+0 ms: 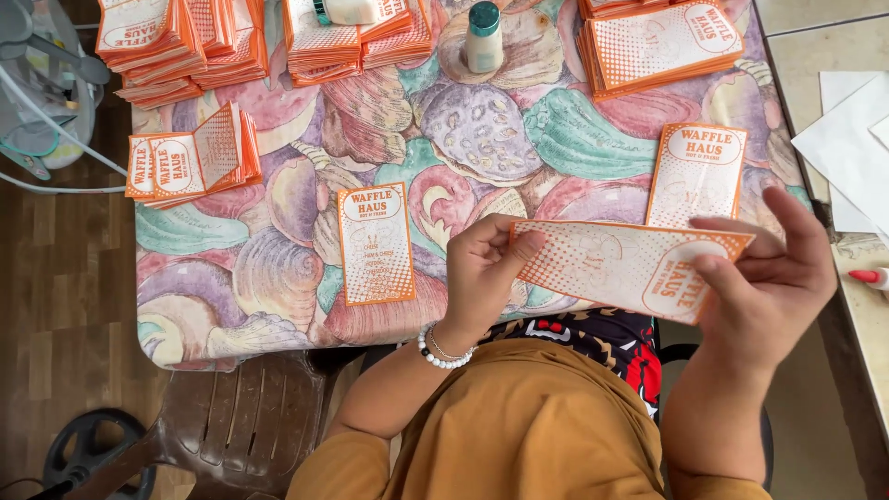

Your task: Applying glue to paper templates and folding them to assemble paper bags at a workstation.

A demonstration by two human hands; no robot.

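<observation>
Both hands hold one flat orange-and-white paper sleeve (pixel 630 264) level above the near edge of the shell-patterned tablecloth (pixel 278 278); the left hand (pixel 482 273) clamps thumb and fingers on its left end, the right hand (pixel 778 278) pinches its right end, likely to keep it taut; loose sleeves (pixel 375 243) lie beyond it, orange stacks (pixel 662 42) and a green-capped glue bottle (pixel 482 37) farther back; nothing blocks the hands.

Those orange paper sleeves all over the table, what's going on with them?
A person seated at a table with a seashell-patterned cloth holds one flat orange-and-white paper sleeve between both hands: the left hand pinches its left end, the right hand grips its right end. Two single sleeves lie flat on the cloth. Stacks of the same sleeves line the far edge, beside a small bottle with a green cap.
</observation>
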